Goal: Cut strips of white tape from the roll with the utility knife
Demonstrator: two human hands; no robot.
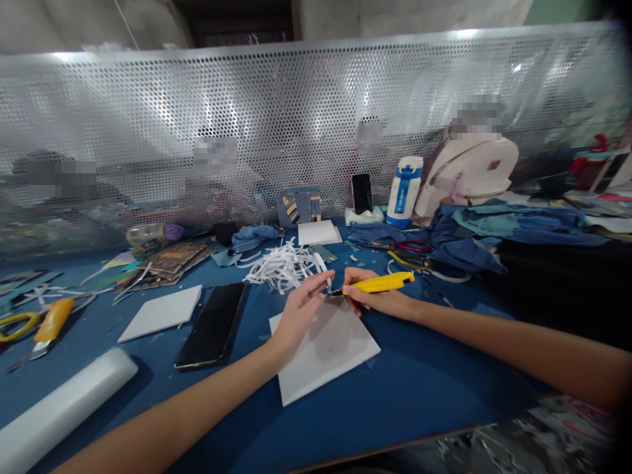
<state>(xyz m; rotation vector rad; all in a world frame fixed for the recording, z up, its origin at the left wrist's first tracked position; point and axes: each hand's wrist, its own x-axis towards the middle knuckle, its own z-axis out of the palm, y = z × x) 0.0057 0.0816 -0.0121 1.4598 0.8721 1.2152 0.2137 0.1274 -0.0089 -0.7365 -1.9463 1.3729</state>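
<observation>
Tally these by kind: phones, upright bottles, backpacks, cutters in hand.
Phones: 2 (flat phone, upright phone)
Upright bottles: 1 (white-and-blue bottle)
Backpacks: 1 (pale backpack)
Cutters in hand: 1 (yellow cutter, in the right hand)
Total: 5

There are 2 hands (299,312) and 1 yellow cutter (388,282). Also visible are 2 phones (211,326), 1 bottle (404,192) and 1 backpack (474,168).
</observation>
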